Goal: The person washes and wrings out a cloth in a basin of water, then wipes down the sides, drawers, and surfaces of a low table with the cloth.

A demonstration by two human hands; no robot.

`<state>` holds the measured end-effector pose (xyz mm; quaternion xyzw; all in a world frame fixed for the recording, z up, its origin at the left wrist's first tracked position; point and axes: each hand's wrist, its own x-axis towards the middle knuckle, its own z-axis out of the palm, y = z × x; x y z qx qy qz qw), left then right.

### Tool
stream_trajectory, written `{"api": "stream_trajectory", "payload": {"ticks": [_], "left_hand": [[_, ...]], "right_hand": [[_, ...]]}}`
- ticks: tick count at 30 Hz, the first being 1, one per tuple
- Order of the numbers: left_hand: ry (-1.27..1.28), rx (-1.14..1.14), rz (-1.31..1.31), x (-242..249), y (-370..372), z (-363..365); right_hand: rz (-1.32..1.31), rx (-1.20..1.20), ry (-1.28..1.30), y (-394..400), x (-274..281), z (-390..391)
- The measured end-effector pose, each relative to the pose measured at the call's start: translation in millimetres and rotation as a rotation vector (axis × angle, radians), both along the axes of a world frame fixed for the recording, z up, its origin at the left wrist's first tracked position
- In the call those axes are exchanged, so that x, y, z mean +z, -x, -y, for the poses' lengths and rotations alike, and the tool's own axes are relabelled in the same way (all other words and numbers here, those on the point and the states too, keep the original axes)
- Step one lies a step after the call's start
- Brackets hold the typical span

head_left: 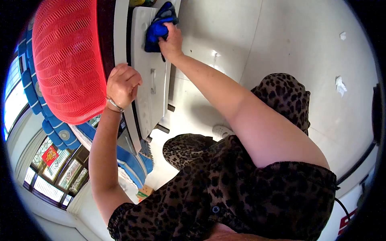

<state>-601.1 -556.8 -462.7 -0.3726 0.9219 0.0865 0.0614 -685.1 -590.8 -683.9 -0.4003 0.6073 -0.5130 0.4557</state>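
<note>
My right hand (173,42) is closed on a bunched blue and black cloth (159,30). The cloth lies against the white panelled front of a cabinet (146,100), near the panel's upper end in the view. A small metal handle (153,81) sits on that panel, below the cloth. My left hand (124,84), with a bracelet at the wrist, is at the cabinet's top edge beside a red mesh cover (68,60). Its fingers are curled in, and nothing shows between them; the palm side is partly hidden.
Pale floor tiles (257,52) spread to the right, with white paper scraps (341,86) on them. Short dark cabinet feet (162,128) jut out near my knees. Blue cushioned seating (60,132) and windows (70,174) are at the left. A pale shoe (222,131) shows between my legs.
</note>
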Motion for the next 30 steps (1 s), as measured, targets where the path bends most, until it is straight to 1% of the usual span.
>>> {"api": "stream_trajectory", "payload": {"ticks": [1,4,5,7,10,11,14,17,20,23,26,30], "left_hand": [[0.001,0.003,0.005,0,1,0],[0.008,-0.014,0.000,-1,4,1],[-0.003,-0.011,0.001,-2,2,-1],[-0.016,-0.008,0.002,-3,2,0],[0.000,-0.021,0.025,-1,4,0],[-0.001,-0.016,0.023,-1,5,0],[0.001,-0.006,0.020,-1,4,-1],[0.004,-0.005,0.023,-2,3,0],[-0.003,0.005,0.017,-2,3,-2],[-0.005,0.002,0.002,1,5,0],[-0.011,0.009,0.005,-1,4,-1],[-0.016,0.012,0.022,1,4,-2]], "right_hand": [[-0.056,0.006,-0.021,1,-3,0],[0.117,0.121,0.061,-1,-17,-14],[0.071,0.148,0.075,-6,-22,-24],[-0.023,0.201,0.112,-5,-10,-46],[-0.092,0.370,0.016,1,-3,-61],[-0.055,0.350,0.031,1,-3,-60],[-0.055,0.382,-0.030,2,-1,-56],[0.053,0.333,-0.064,-3,-10,-48],[0.084,0.235,-0.071,-11,-12,-42],[0.016,0.365,-0.077,-7,-6,-65],[0.138,0.335,-0.084,-13,-19,-64],[0.169,0.313,-0.146,-14,-15,-62]]}}
